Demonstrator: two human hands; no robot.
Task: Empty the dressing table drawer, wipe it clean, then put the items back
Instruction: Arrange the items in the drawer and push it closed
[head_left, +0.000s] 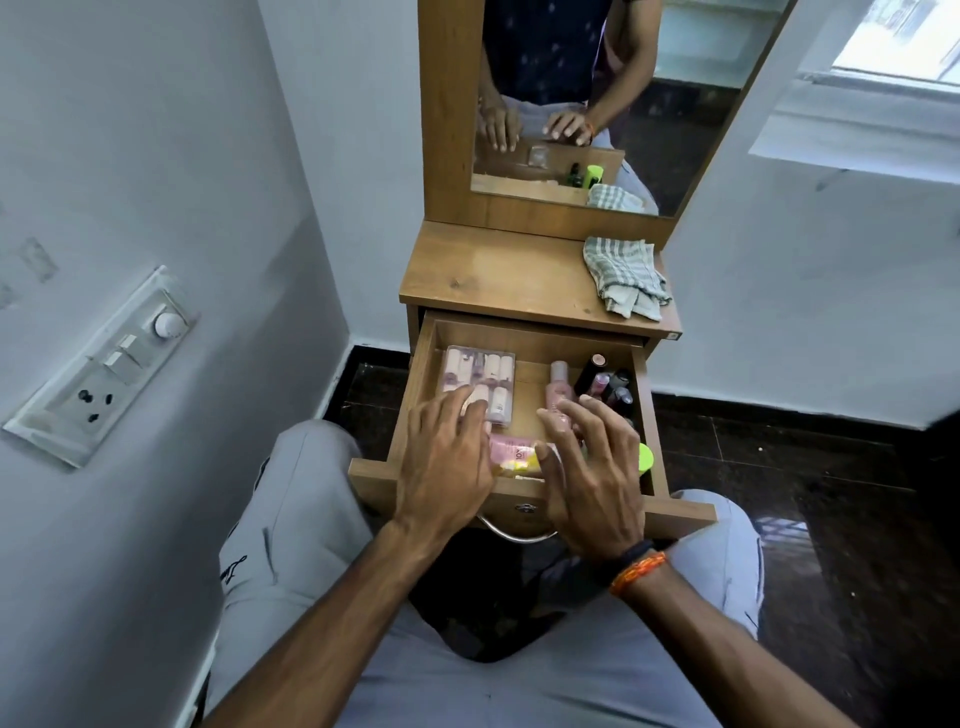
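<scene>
Reaching into the open drawer (524, 332), both hands hover spread and holding nothing: the left hand (447, 467) over the clear case (480, 376), the right hand (592, 473) over the pink bottle (558, 387), likely choosing what to lift out; the cloth (623, 275) waits on the table (498, 270) for wiping.

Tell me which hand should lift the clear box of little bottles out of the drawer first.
Left. The left hand already lies with straight fingers over the near edge of the clear box, at the drawer's left side. The right hand hovers over the pink bottle, farther away.
</scene>
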